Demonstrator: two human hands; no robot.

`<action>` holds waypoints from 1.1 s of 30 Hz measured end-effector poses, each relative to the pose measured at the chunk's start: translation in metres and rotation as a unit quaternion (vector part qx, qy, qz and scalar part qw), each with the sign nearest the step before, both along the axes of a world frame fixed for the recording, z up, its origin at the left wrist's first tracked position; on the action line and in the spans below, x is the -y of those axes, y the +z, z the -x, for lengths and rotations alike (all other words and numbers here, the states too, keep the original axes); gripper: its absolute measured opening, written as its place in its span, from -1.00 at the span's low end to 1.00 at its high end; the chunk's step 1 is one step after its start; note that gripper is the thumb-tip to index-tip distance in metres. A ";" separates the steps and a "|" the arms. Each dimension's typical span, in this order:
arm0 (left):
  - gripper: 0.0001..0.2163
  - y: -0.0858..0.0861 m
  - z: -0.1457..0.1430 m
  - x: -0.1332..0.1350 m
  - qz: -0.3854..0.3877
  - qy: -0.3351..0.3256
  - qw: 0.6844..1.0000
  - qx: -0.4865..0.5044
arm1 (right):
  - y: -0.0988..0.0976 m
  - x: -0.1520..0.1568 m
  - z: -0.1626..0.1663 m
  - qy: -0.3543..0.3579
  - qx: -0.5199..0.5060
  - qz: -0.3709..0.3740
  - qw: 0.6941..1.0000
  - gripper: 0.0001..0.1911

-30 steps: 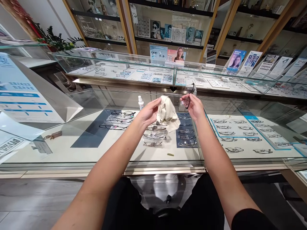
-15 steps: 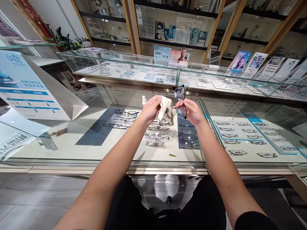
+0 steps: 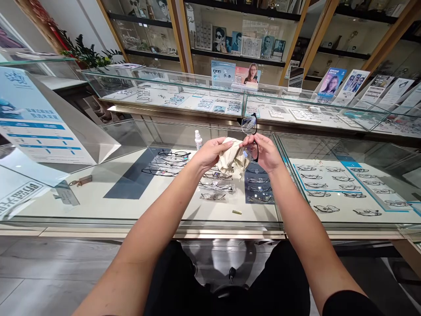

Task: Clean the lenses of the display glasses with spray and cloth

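Over the glass counter, my left hand (image 3: 210,153) is closed on a crumpled cream cloth (image 3: 232,162), pinching its upper edge. My right hand (image 3: 267,152) grips a pair of dark-framed eyeglasses (image 3: 249,124) around the bridge. The glasses are turned on end, one lens above the fingers and the other below. Cloth and glasses are close together, and the cloth's right edge reaches the right fingertips and partly overlaps the lower lens. Whether the cloth presses on that lens, I cannot tell. Behind my left hand stands a small white spray bottle (image 3: 198,139).
Rows of eyeglasses (image 3: 212,197) lie inside the glass display case (image 3: 158,223) beneath my hands, with more frames (image 3: 325,209) to the right. A large folded sign (image 3: 42,123) stands at the left. Another glass case (image 3: 184,115) runs across behind, topped with small posters (image 3: 222,75).
The cloth has spread and shifted right toward the glasses as my left hand moved slightly right and down. The glasses have moved a little to the right and up.
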State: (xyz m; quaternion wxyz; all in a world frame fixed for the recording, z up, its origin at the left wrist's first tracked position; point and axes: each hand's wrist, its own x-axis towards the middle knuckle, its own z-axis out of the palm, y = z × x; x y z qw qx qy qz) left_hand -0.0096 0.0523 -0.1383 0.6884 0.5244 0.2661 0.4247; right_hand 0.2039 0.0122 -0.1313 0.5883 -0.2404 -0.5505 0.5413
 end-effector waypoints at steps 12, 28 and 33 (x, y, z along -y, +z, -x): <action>-0.49 -0.006 0.000 -0.001 -0.087 0.004 0.995 -0.054 | 0.003 -0.001 -0.003 -0.007 -0.060 0.011 0.998 -0.69; -0.48 0.006 -0.002 0.005 -0.119 0.133 0.980 0.088 | -0.007 -0.007 -0.001 0.050 -0.028 0.018 0.998 -0.61; -0.55 0.011 0.007 -0.001 -0.089 0.163 0.972 0.145 | -0.010 -0.007 0.002 0.073 -0.020 0.032 0.997 -0.59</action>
